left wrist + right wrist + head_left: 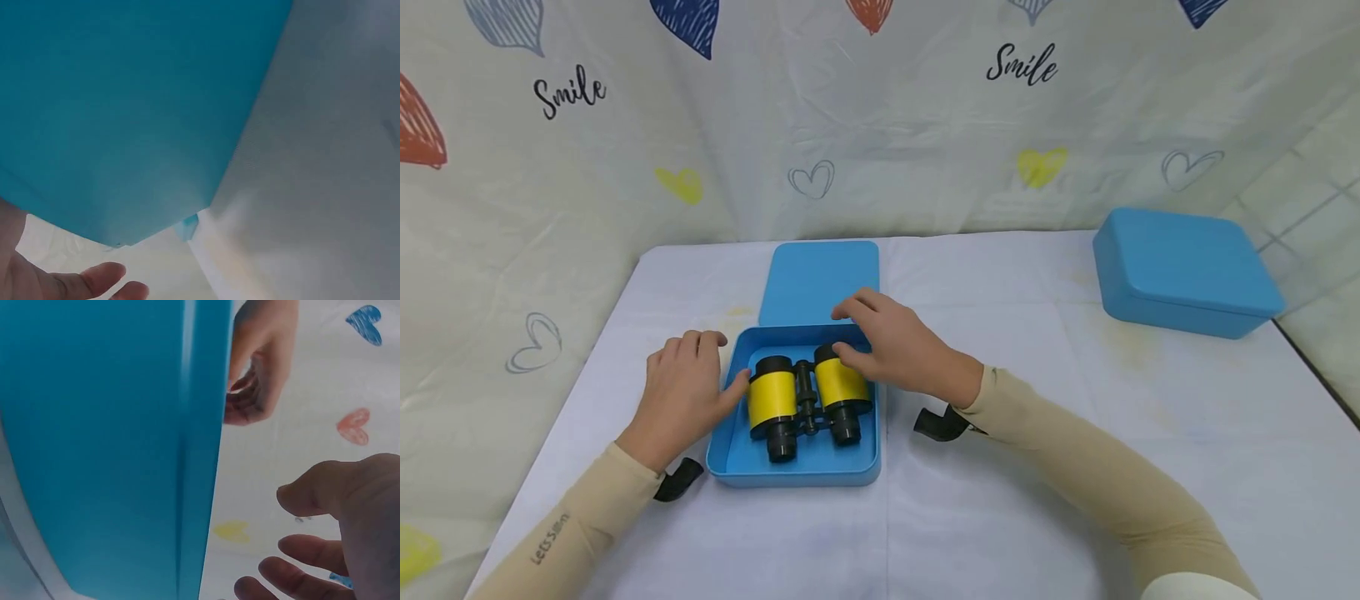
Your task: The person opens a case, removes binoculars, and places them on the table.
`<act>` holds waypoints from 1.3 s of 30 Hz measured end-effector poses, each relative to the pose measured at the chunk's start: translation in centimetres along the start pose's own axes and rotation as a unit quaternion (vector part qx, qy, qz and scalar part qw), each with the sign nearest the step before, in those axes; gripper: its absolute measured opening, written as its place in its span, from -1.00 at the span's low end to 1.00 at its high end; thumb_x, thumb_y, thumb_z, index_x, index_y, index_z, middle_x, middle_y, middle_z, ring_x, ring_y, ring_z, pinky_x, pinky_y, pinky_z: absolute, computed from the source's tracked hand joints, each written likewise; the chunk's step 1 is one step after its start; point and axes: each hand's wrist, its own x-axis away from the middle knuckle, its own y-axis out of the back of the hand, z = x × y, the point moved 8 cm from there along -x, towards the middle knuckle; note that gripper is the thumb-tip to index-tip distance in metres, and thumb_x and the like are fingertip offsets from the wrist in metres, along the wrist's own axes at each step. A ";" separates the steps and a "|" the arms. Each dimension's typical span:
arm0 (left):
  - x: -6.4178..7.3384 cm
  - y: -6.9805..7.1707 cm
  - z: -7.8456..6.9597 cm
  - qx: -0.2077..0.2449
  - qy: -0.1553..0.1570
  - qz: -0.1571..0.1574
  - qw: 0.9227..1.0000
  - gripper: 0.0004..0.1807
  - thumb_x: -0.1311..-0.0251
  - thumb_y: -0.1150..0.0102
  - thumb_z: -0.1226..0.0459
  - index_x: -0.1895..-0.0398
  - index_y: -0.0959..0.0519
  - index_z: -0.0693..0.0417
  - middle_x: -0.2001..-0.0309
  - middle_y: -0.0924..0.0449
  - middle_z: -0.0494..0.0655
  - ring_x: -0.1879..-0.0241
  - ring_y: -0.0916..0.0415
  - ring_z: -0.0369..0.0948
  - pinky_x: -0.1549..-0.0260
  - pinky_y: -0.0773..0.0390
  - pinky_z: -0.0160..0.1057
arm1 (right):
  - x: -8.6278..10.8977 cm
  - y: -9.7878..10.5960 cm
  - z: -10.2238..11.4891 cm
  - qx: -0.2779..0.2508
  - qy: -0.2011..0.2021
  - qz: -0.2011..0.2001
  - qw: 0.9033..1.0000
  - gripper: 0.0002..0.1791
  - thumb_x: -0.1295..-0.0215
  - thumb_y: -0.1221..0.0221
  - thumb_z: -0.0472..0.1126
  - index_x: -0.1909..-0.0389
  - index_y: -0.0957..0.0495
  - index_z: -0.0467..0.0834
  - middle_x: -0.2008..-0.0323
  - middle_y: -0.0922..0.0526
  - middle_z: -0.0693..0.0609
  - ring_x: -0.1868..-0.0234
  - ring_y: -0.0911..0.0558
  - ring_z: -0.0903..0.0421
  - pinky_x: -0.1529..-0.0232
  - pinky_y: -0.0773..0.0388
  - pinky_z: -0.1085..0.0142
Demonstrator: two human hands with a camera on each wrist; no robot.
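Observation:
Yellow-and-black binoculars [772, 396] lie in a shallow blue box [835, 472], eyepieces toward the person. At the box's left wall is my left hand [679, 396], fingers loosely bent above the table, thumb reaching over the rim beside the left barrel. From the right, my right hand [906, 342] reaches over the box, thumb overlapping the top of the right barrel, its fingers relaxed and apart. Behind the box lies its blue lid [816, 283], opened back flat. The blue box fills much of both wrist views, hiding the binoculars.
A second blue box [1187, 271], lid on, stands at the back right of the white-covered table [1000, 517]. Behind the table hangs a printed cloth [910, 108] with hearts and lettering. Black curved pieces [942, 423] sit at both wrists.

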 end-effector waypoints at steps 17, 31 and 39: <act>0.5 -1.4 -0.5 -0.050 -0.036 -0.025 0.998 -0.58 -0.27 -0.18 0.18 0.08 -0.43 0.43 0.28 -0.43 0.27 0.20 -0.31 0.14 0.21 -0.33 0.06 | -0.1 -3.2 3.2 0.075 0.097 0.039 0.992 -0.04 -0.06 -0.34 0.52 -0.31 -0.51 -0.07 -0.22 -0.57 -0.02 -0.11 -0.57 0.04 -0.10 -0.62 0.23; 0.9 -1.1 -1.6 -0.094 -0.108 -0.094 0.985 -0.82 -0.18 -0.04 0.32 0.36 -0.35 0.33 0.49 -0.21 0.09 0.39 -0.20 0.01 0.34 -0.18 -0.12 | 0.3 -5.7 3.7 0.137 0.103 0.083 0.982 0.15 0.14 -0.20 0.75 -0.38 -0.44 0.08 -0.33 -0.42 0.00 -0.30 -0.37 0.00 -0.27 -0.32 -0.06; 0.8 -1.2 -1.4 -0.098 -0.121 -0.094 0.983 -0.81 -0.16 -0.05 0.33 0.36 -0.35 0.34 0.48 -0.21 0.10 0.38 -0.20 0.01 0.34 -0.14 -0.14 | 0.4 -6.3 3.9 0.168 0.139 0.070 0.973 0.17 0.17 -0.15 0.80 -0.34 -0.45 0.08 -0.22 -0.45 0.03 -0.22 -0.38 0.02 -0.23 -0.32 0.00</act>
